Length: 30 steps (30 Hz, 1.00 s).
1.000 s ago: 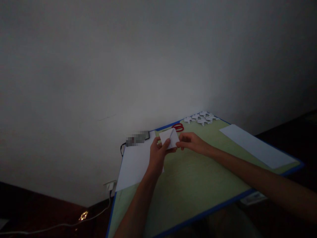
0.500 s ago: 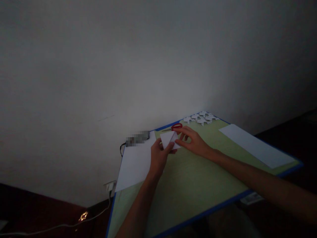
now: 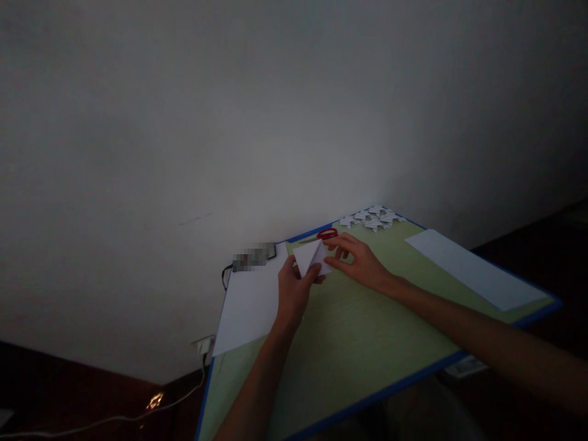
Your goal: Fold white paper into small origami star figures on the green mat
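A small folded piece of white paper is held up above the green tabletop, a crease running down from its top corner. My left hand grips it from below, thumb on the front face and fingers behind. My right hand is at its right side, the index fingertip touching the top corner and the thumb against the right edge. Just behind the paper lie scissors with red handles, their blades partly hidden.
Several folded white paper shapes lie at the table's far corner. White sheets lie on the left, and a long white paper strip on the right. A blurred-out device with a black cable rests at the back left. Blue trim edges the green table beside the wall.
My left hand and the folded paper have shifted slightly left, and a flap on the paper's front seems turned, showing the crease more clearly. The right hand has hardly moved.
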Tool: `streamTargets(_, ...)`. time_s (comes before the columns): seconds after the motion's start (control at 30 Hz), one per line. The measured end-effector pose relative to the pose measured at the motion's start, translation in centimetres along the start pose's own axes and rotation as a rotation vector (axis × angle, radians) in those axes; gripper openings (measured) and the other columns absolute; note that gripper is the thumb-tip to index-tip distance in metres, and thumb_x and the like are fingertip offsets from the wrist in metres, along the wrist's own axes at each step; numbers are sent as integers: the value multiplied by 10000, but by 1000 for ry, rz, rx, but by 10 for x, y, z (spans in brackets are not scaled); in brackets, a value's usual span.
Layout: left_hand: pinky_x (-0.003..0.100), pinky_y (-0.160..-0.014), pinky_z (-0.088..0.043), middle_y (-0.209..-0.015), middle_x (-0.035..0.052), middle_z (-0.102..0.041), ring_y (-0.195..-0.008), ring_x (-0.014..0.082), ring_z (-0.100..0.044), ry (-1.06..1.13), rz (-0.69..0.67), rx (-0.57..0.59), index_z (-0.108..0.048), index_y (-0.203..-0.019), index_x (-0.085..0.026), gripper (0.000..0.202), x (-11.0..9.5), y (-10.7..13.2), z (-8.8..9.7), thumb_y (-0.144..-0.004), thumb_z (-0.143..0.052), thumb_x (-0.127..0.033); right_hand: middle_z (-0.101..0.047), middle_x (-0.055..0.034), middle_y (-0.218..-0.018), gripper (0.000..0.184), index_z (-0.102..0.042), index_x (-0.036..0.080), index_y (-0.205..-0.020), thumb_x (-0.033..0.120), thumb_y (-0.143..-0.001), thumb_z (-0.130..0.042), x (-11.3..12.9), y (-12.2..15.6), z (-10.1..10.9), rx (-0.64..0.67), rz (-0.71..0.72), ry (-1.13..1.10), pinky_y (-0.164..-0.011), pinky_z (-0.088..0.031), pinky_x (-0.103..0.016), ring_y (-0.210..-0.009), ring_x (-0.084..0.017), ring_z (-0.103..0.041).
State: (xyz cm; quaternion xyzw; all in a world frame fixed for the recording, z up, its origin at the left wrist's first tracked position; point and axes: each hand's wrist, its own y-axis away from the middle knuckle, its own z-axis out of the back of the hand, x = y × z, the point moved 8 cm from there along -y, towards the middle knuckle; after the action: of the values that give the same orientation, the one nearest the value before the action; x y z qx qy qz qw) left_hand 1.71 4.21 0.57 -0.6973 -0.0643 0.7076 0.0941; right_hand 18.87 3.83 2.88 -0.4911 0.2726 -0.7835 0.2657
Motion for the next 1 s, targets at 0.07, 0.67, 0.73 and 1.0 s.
streamTargets(0.07, 299, -591, -608, -946, 115, -758, -623, 200, -733, -13, -2, -6, -596, -1089, -119, 496, 0, 0, 0, -718, -828, -352, -621, -61, -1062, 326, -666, 216, -1208, 294, -893, -701, 2, 0, 1, -7, 12, -1, -701, -537, -307, -746, -133, -625)
streamTargets(0.67, 249, -537, -572, -941, 103, -739, -696, 173, -690, -52, -1, 24, -607, -1074, -120, 436, -1, 3, -4, -702, -784, -261, -694, -25, -823, 277, -679, 179, -966, 355, -781, -785, -12, -2, -1, -9, -214, -266, -642, -488, -277, -712, -152, -621)
streamTargets(0.73, 253, -535, -570, -950, 103, -738, -713, 181, -690, -54, -9, 33, -609, -1080, -123, 437, -3, 4, -5, -700, -778, -257, -688, -20, -787, 268, -685, 174, -931, 359, -770, -792, -13, -2, -3, 17, -216, -261, -630, -475, -273, -696, -151, -615)
streamTargets(1.0, 273, -535, -565, -899, 89, -742, -666, 183, -687, 8, 29, 40, -628, -1048, -133, 434, -1, 4, -7, -673, -793, -277, -671, -18, -760, 188, -725, 174, -903, 357, -857, -718, -9, -1, -7, 61, -151, -157, -582, -434, -256, -650, -132, -568)
